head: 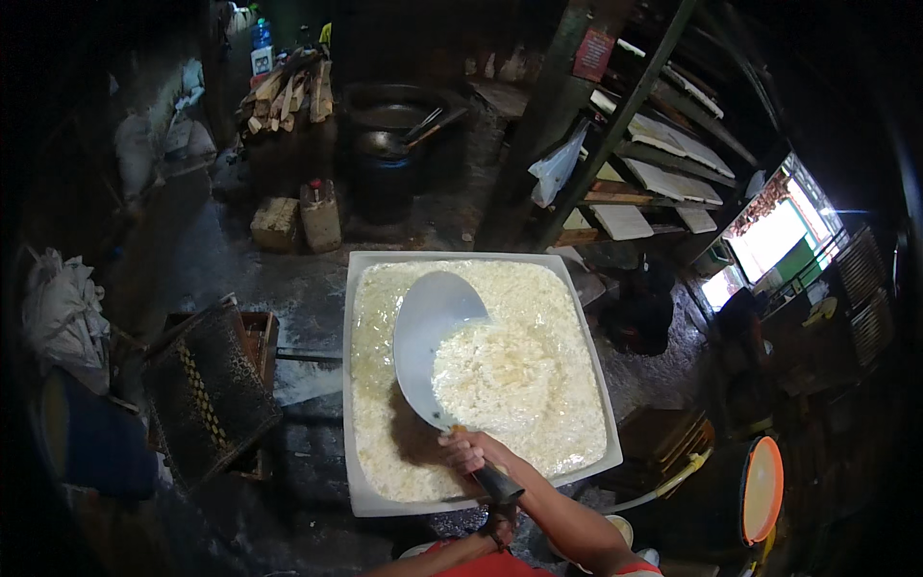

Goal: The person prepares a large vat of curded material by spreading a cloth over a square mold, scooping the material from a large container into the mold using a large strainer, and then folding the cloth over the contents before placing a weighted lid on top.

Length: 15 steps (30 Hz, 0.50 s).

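Note:
A large square white tub (352, 447) stands before me, filled with pale curds (577, 389) and cloudy liquid. My right hand (465, 453) is closed around the handle of a big round metal scoop (433, 324). The scoop's bowl is tilted over the tub; its right part lies under curds and liquid, so its far rim is partly hidden. Below the dark end of the handle (505, 487) is my left hand (502, 521), in shadow, with a band at the wrist; its fingers are mostly hidden, and its grip cannot be made out.
Left of the tub are a dark patterned board (209, 397) over a wooden crate and a blue barrel (94, 433). Beyond stand a jerrycan (321, 216), stacked firewood (288, 94) and a large wok (393, 108). At right are a hose (667, 487), an orange-rimmed container (763, 490) and shelves with pale boards (624, 221).

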Available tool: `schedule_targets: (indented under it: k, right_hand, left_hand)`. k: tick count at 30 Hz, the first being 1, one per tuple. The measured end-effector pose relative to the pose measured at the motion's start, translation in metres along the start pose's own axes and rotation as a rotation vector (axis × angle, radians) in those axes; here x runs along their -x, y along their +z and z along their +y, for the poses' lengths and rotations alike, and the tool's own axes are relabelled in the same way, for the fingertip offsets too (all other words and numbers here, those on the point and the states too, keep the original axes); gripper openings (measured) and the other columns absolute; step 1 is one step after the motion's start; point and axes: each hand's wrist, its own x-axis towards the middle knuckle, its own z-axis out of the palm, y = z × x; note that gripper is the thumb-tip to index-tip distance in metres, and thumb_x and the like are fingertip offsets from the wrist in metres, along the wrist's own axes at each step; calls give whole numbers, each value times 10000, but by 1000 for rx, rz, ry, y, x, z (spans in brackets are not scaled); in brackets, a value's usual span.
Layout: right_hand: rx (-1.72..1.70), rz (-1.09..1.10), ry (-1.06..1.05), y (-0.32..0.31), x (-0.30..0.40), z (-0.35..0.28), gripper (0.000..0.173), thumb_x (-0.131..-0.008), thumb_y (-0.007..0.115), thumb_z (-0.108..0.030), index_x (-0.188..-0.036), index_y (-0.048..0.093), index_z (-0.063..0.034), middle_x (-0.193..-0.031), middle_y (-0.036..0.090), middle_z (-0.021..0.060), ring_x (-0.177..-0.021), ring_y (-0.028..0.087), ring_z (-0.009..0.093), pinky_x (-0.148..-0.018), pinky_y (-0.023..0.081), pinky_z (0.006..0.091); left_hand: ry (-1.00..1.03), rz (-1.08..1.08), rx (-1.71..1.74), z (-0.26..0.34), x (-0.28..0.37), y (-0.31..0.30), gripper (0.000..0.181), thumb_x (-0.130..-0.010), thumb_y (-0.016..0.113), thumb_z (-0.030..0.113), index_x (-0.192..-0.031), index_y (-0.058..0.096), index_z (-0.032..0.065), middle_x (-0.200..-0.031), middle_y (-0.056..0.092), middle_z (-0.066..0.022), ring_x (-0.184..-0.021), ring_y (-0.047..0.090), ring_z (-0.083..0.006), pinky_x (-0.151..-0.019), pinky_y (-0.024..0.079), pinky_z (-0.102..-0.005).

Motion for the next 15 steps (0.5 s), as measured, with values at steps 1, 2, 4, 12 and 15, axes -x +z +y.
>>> schedule_targets:
  k: [1,2,4,12,15]
  right_hand:
    - [-79,-82,62,15,-10,3,234,-988,395,-162,-783,439,-59,-612,409,-25,-426,393,58,-356,375,194]
    - [-159,-164,119,33,-21,6,259,-989,394,-167,-751,429,-72,-599,405,-25,-422,395,58,-355,378,195]
    - [-201,-330,254,57,-28,19,285,-991,390,-178,-722,419,-88,-574,395,-25,-410,391,58,-347,378,196]
    - [1054,246,-465,9,96,131,176,-911,595,-171,-916,511,-17,-554,452,-12,-378,411,59,-298,328,216]
    - [1073,376,-815,-64,198,218,243,-902,626,-235,-894,518,-17,-567,476,-3,-394,437,94,-346,365,241]
  left_hand:
    - [15,16,-11,3,2,-3,596,-879,615,348,-1348,435,28,-1197,590,-101,-1066,574,-237,-933,447,-345]
    - [17,32,-18,4,5,-7,596,-878,617,346,-1347,436,27,-1195,590,-101,-1061,576,-235,-930,449,-344]
    - [33,53,-50,5,13,-13,595,-875,623,341,-1344,439,24,-1190,592,-100,-1053,579,-232,-924,452,-343]
    - [49,110,-361,-11,27,-25,595,-863,647,321,-1333,449,14,-1170,597,-98,-1018,592,-221,-901,464,-338]
    - [12,80,-559,-43,25,-7,595,-859,656,314,-1329,453,10,-1163,598,-97,-1005,597,-217,-892,468,-337]
